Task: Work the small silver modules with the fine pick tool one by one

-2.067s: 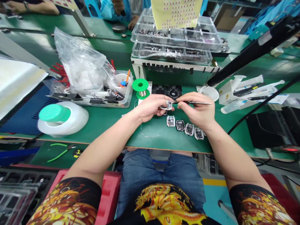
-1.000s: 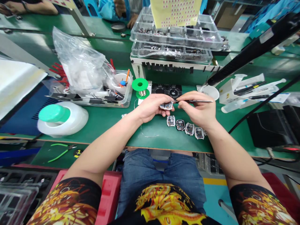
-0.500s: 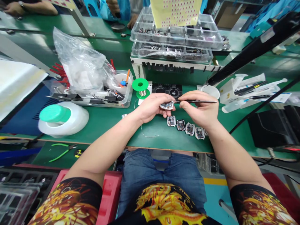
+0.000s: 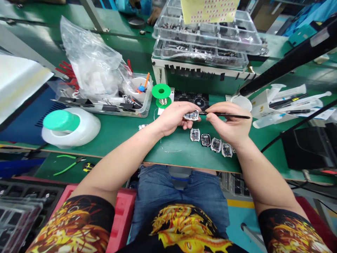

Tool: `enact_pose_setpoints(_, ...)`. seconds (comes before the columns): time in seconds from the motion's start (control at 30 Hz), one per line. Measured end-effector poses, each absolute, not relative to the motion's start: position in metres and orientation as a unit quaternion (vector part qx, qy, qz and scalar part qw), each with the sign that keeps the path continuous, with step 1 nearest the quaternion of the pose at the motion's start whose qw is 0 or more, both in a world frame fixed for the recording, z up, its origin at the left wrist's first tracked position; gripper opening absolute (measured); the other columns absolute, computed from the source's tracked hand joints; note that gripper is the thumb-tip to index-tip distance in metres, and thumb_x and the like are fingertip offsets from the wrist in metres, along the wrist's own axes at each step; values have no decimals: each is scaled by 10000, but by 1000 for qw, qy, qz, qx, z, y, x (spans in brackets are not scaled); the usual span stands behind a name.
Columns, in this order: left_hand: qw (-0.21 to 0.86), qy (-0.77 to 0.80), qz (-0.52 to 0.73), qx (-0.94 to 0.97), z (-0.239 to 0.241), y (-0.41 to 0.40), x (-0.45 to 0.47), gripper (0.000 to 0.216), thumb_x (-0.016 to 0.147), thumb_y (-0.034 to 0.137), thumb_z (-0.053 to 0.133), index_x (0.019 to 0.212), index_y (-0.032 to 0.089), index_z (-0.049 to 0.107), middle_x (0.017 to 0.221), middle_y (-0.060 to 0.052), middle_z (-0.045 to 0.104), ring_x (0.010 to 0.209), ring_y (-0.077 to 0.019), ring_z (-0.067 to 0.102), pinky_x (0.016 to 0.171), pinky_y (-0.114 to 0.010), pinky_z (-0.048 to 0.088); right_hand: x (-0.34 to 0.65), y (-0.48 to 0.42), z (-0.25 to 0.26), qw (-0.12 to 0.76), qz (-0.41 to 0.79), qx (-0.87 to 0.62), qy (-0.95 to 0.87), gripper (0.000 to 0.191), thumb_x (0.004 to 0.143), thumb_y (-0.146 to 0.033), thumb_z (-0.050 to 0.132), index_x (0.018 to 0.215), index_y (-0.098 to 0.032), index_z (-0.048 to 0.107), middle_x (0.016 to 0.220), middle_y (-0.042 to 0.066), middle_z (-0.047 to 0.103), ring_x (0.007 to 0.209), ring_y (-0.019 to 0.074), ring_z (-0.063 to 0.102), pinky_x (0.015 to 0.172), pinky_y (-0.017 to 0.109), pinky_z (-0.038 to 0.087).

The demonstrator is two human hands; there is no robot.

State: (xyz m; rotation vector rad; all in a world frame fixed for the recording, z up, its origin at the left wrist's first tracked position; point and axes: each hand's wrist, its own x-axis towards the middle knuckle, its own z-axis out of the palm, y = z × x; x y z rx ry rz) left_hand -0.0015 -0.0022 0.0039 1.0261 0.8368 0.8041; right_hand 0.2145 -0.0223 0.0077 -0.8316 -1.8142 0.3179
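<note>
My left hand [image 4: 176, 117] is closed around an opened smartwatch case [image 4: 191, 115], its inner electronics facing up. Between the thumb and fingers of my right hand [image 4: 229, 121] lies a pair of dark tweezers [image 4: 231, 115], held nearly level. Their tip reaches the right edge of the held case; whether it touches is too small to tell. Just below my hands several more opened watch cases [image 4: 205, 140] lie in a slanting row on the green bench, the rightmost partly hidden by my right wrist. Another small silvery piece [image 4: 143, 127] lies left of my left forearm.
A green spool of solder wire [image 4: 161, 92] stands behind my left hand, its loose wire trailing over the bench. Left are a white bottle [image 4: 86, 128] and a plastic tray [image 4: 143, 111]. A black tube [image 4: 279, 59] slants in from the right. Parts boxes [image 4: 205, 38] stand behind.
The camera view has shifted slightly. The held watch case now tips a little more toward me, showing more of its inside. Both hands keep their grips.
</note>
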Motion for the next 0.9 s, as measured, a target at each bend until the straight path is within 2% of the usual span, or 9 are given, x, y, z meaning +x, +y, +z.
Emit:
enact_pose_setpoints(0.43,699,400,356,474,3,-2,1,269,947,195,610,1114,80,786,926,-115,803,500,-65,580,457,-214,382,214,-23,9,508,142,-397,-752,69,941,-250,810,880,-251,843,907,38,822,836,216,784,746,373,655)
enact_pose_setpoints(0.6,695,412,345,478,1,-1,1,282,914,155,609,1112,80,794,914,-124,811,487,-61,552,462,-218,368,215,-23,10,502,252,-437,-702,79,900,-293,825,855,-229,839,897,40,816,710,185,759,625,327,644)
enact_pose_setpoints(0.9,681,403,336,510,3,-2,0,275,908,148,604,1073,87,814,880,-109,807,486,-44,511,462,-212,316,215,-24,21,466,357,-454,-670,177,853,-359,913,835,-198,842,757,42,772,623,168,726,587,287,640)
